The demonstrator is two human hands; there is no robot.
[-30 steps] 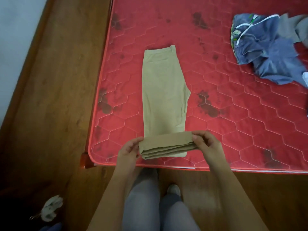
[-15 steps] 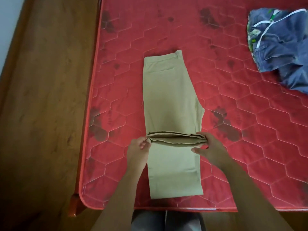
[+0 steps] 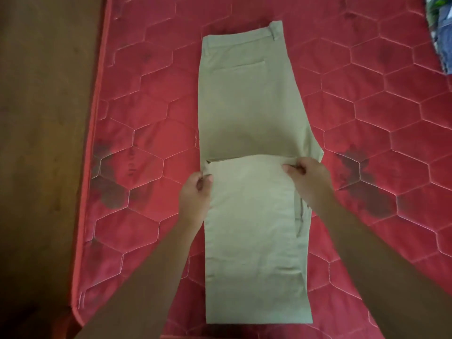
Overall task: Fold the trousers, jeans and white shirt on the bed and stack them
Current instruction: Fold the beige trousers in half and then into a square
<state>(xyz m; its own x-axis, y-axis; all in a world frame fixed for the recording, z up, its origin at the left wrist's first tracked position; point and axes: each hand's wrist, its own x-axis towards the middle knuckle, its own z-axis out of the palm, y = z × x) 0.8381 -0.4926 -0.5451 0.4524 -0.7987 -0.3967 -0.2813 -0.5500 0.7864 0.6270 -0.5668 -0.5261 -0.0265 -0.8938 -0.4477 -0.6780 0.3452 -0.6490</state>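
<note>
Head view: one pair of trousers (image 3: 249,106) lies lengthwise mid-bed (image 3: 146,106), with the leg ends doubled back over the seat. Your left hand (image 3: 194,194) pinches that layer's left corner and your right hand (image 3: 308,177) its right. One pair of jeans (image 3: 444,33) shows at the far right edge. The mattress print is faint and unreadable.

Beige trousers (image 3: 249,113) lie lengthwise on a red quilted mattress (image 3: 146,118), waistband at the far end with a back pocket showing. The leg part is folded up over itself, its free hem edge lying across the middle of the garment, just below the crotch point. The left hand (image 3: 195,196) pinches the left corner of that hem edge; the right hand (image 3: 308,177) pinches the right corner. Dark stains mark the mattress on both sides of the trousers. A brown wooden floor (image 3: 44,143) runs along the left. A bit of blue jeans (image 3: 444,33) shows at the top right edge.
</note>
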